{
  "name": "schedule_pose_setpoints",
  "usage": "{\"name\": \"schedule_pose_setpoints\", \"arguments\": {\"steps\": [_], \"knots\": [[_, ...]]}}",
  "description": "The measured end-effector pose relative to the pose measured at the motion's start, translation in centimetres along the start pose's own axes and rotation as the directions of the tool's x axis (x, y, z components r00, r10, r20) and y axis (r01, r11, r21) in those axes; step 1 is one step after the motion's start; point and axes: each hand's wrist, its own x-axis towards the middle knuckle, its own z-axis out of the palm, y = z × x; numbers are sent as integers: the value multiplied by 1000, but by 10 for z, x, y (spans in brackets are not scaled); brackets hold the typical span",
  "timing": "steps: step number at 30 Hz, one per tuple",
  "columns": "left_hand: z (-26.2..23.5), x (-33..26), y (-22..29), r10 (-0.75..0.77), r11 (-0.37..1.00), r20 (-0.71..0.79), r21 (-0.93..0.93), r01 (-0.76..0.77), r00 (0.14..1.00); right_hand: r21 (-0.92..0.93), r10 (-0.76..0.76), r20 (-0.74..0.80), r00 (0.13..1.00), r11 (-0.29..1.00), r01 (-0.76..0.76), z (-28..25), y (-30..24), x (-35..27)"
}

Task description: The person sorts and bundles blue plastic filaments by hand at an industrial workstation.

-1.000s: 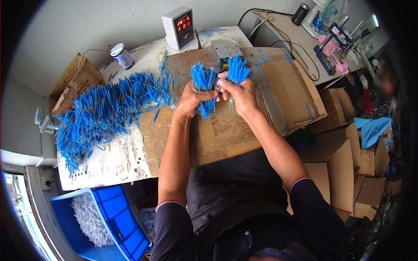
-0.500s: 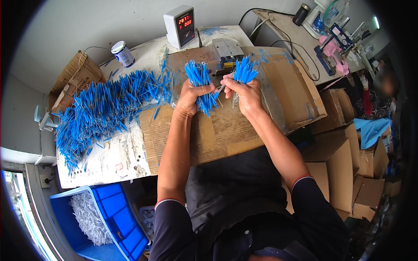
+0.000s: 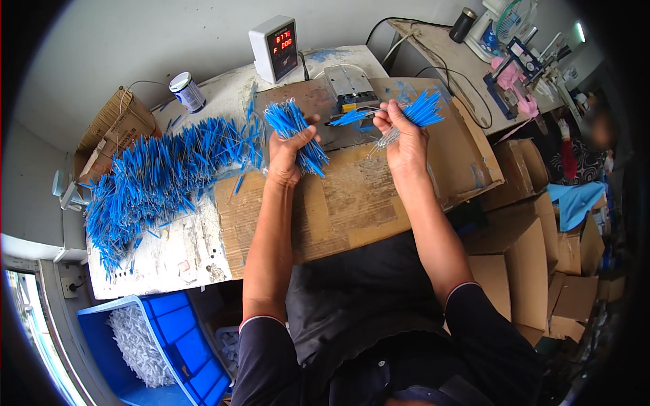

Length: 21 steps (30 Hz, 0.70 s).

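Right hand (image 3: pixel 407 143) moved rightward; left hand (image 3: pixel 286 154), thumb across, grips blue sticks (image 3: pixel 283 119)

Left hand (image 3: pixel 287 153) partly hidden by bundle (image 3: pixel 287 123), blue bin (image 3: pixel 191 336) cut off, co-worker's head (image 3: pixel 600 130) blurred

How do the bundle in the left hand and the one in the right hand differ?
The left bundle slants toward the upper left; the right bundle fans toward the upper right. The left bundle shows blue both above and below the left hand; the right bundle shows blue above the right hand, bare wire below. Both combine blue pieces with thin wires.
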Motion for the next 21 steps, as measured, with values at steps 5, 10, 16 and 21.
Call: {"name": "schedule_pose_setpoints", "arguments": {"steps": [5, 10, 16, 21], "knots": [[14, -4, -8, -26, 997, 16, -78, 27, 1000, 72, 31, 13, 999, 997, -32, 6, 24, -10], [9, 3, -15, -50, 983, -136, -184, 24, 989, 119, 137, 10, 991, 983, -137, 11, 55, -27], [-6, 7, -8, -4, 999, -210, -47, -6, 978, 15, 142, 69, 987, 989, -144, 13, 51, -43], [-7, 6, 5, 20, 1000, -196, 25, -16, 980, -253, -248, 98, 964, 930, 265, -9, 25, -30]]}}
